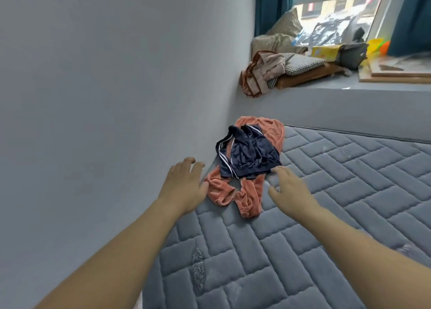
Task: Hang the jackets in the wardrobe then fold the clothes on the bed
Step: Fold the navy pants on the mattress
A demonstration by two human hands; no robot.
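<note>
A grey wall (105, 99) ran beside the quilted grey mattress (326, 204). Against that wall, on the mattress, lay orange clothes (247, 197) with navy shorts (251, 155) on top. The left hand (184, 183) and right hand (289, 187) flanked the pile, fingers loosely spread, holding nothing.

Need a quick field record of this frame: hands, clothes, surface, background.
left hand: open, fingers spread, near wall, holds nothing
right hand: open, blurred, reaching toward clothes
navy shorts: crumpled, white side stripes, lying on top of orange garment
orange garment: crumpled, unfolded, beside wall
mattress: grey, quilted
window ledge: piled clothes and clutter
</note>
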